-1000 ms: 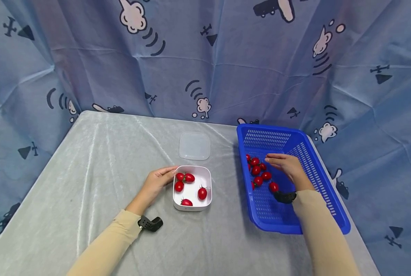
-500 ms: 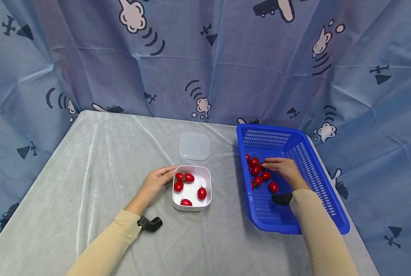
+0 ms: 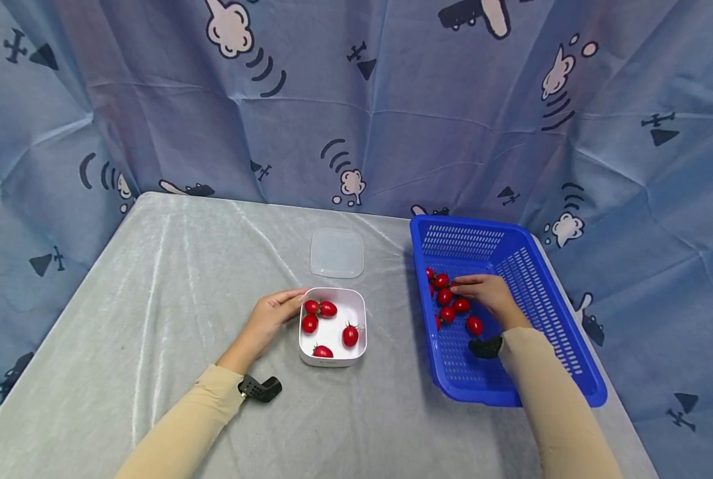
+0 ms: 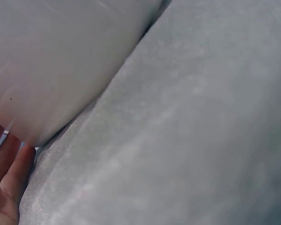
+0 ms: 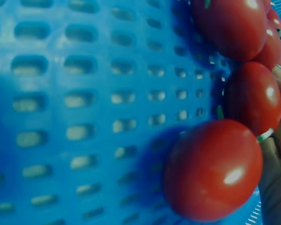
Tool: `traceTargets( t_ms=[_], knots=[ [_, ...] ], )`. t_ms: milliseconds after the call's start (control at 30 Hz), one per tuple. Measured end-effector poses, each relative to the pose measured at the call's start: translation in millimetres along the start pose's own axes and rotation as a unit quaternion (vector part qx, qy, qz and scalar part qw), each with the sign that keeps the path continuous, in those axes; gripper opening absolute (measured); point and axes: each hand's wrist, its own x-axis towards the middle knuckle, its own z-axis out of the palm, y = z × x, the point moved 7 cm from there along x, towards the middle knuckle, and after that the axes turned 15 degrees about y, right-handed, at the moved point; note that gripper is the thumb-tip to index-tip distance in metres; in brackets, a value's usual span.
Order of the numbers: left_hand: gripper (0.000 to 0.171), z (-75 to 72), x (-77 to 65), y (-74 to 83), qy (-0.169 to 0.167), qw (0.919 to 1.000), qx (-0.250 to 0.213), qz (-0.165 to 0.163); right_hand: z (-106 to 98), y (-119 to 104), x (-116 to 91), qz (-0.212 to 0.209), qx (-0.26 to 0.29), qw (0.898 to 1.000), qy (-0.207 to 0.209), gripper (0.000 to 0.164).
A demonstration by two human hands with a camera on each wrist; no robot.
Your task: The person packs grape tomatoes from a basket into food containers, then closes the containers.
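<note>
A white square box [image 3: 353, 307] sits mid-table with several cherry tomatoes [image 3: 350, 335] inside. My left hand [image 3: 271, 318] touches its far left corner, and in the left wrist view straight fingers [image 4: 19, 171] lie against the outer wall. To the right, a blue plastic basket [image 3: 470, 386] holds more cherry tomatoes [image 3: 447, 314], bunched along its left side. My right hand [image 3: 492, 297] reaches into it, thumb and fingers pinching one cherry tomato [image 3: 454, 286], mostly hidden. In the right wrist view that hand [image 5: 278, 154] is partly covered by nearer tomatoes [image 5: 213, 171].
A clear, flat square lid [image 3: 337, 254] lies behind the white box. Grey cloth [image 3: 170, 299] covers the table. A blue patterned curtain [image 3: 308, 133] hangs along the far side.
My right hand has moved left and slightly down toward the tomato bunch, and its fingers have closed around one tomato. My left hand and the white box stay in place.
</note>
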Motion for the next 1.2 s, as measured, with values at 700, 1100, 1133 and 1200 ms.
traceTargets(
  t_ms=[700, 1100, 1133, 1200],
  knots=[
    [0.042, -1.4, 2.7, -2.5, -0.001, 1.0000, -0.003, 0.000, -18, -76, -39, -0.055, 0.085, 0.992, 0.079, 0.058],
    [0.042, -1.1, 2.5, -2.0, -0.004, 1.0000, -0.003, 0.000, 8, -131, -78, -0.113, 0.157, 0.980, 0.044, 0.047],
    [0.042, -1.1, 2.3, -2.0, -0.005, 1.0000, -0.003, 0.000, 10, -134, -80, -0.114, 0.157, 0.980, 0.043, 0.046],
    [0.042, -1.1, 1.9, -1.7, -0.006, 1.0000, -0.001, 0.001, 13, -138, -84, -0.115, 0.161, 0.979, 0.043, 0.044]
  ],
)
